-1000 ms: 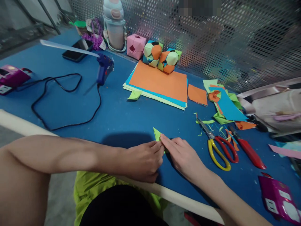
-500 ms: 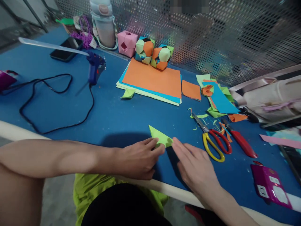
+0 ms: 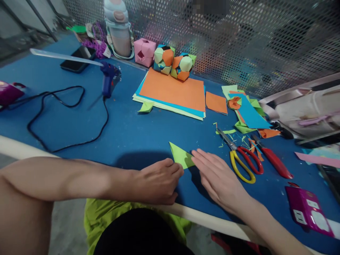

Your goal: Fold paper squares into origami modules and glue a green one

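A light green folded paper [image 3: 181,156] with a pointed upper left corner lies on the blue tabletop in front of me. At its lower left edge my left hand [image 3: 160,180] has its fingers curled closed, apparently pinching the edge; the fingertips are partly hidden. My right hand [image 3: 219,177] lies over the paper's right corner, fingers stretched out and together. Right of that hand rest scissors [image 3: 240,159] with one yellow and one red handle, and a red-handled cutter [image 3: 276,163].
Stacked coloured sheets [image 3: 172,90], small orange squares [image 3: 216,102] and paper scraps [image 3: 249,109] lie farther back. Behind the stack stand a pink paper cube [image 3: 145,52] and two patterned paper balls. A glue gun [image 3: 107,79] with a looping cord [image 3: 66,147] occupies the left.
My left fingers have drawn back from the paper's top to its lower edge, uncovering more of it. My right hand has flattened slightly over the right corner. The view has shifted a little.
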The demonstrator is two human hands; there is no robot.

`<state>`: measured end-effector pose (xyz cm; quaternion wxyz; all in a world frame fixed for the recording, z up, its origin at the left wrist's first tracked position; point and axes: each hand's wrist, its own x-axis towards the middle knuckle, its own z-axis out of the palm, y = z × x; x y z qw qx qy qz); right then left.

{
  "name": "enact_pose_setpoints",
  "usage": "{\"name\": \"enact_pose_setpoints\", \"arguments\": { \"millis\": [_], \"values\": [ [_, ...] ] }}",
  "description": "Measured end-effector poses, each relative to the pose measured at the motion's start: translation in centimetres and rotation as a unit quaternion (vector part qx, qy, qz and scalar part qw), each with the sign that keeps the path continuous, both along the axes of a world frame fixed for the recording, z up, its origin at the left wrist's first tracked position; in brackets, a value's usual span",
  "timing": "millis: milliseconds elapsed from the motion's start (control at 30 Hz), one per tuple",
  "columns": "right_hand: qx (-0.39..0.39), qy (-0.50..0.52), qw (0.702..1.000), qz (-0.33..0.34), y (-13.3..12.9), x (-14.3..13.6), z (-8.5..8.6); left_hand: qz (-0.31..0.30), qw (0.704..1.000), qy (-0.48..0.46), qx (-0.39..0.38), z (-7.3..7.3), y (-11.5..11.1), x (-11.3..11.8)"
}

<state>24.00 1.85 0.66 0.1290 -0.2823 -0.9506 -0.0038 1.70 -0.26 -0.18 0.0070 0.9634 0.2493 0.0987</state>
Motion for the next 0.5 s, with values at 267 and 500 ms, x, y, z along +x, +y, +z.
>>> {"name": "enact_pose_setpoints", "arguments": {
  "millis": [267,500],
  "values": [
    [-0.141,-0.129,0.969,0.157,5.4,-2.9,-1.2,0.003,1.000,0.023,-0.005,-0.9,-0.3,-0.3],
    [-0.129,-0.133,0.967,0.173,5.9,-3.2,-1.8,0.001,0.999,0.038,0.029,-0.6,-0.2,-0.4]
  ]
}}
